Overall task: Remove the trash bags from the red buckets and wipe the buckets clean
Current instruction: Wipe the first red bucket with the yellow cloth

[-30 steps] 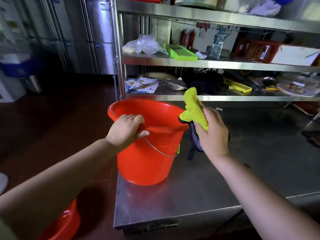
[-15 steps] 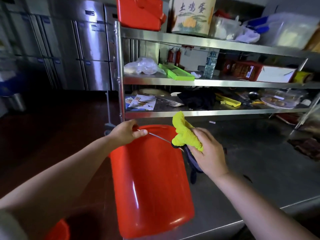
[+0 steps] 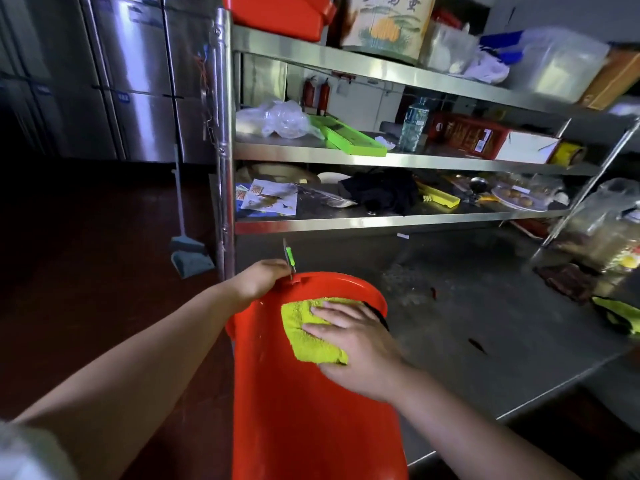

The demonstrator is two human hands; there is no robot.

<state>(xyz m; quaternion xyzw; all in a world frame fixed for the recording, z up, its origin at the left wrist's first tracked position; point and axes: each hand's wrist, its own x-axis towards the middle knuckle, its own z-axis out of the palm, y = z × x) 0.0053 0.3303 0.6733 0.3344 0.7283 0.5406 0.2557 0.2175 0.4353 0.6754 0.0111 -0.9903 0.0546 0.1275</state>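
A red bucket (image 3: 304, 427) lies tipped toward me over the front left corner of the steel table (image 3: 485, 358), its outer wall facing up and its mouth turned away. My left hand (image 3: 258, 280) grips the bucket's rim beside the handle mount, where a green-tipped metal handle (image 3: 289, 256) sticks up. My right hand (image 3: 353, 344) lies flat with straight fingers on a yellow-green cloth (image 3: 308, 329), pressing it against the bucket's outer wall just below the rim. No trash bag shows on this bucket.
A steel shelf rack (image 3: 381, 220) stands behind the table, crowded with papers, a green tray, a water bottle and boxes. A dustpan (image 3: 190, 258) leans at the rack's left post. Steel fridges (image 3: 138, 81) line the far left. Another green cloth (image 3: 620, 315) lies at the table's right.
The bucket went from upright to tipped toward me. My left hand shifted from the wire handle to the rim. My right hand came down and flattened the cloth onto the bucket's side.
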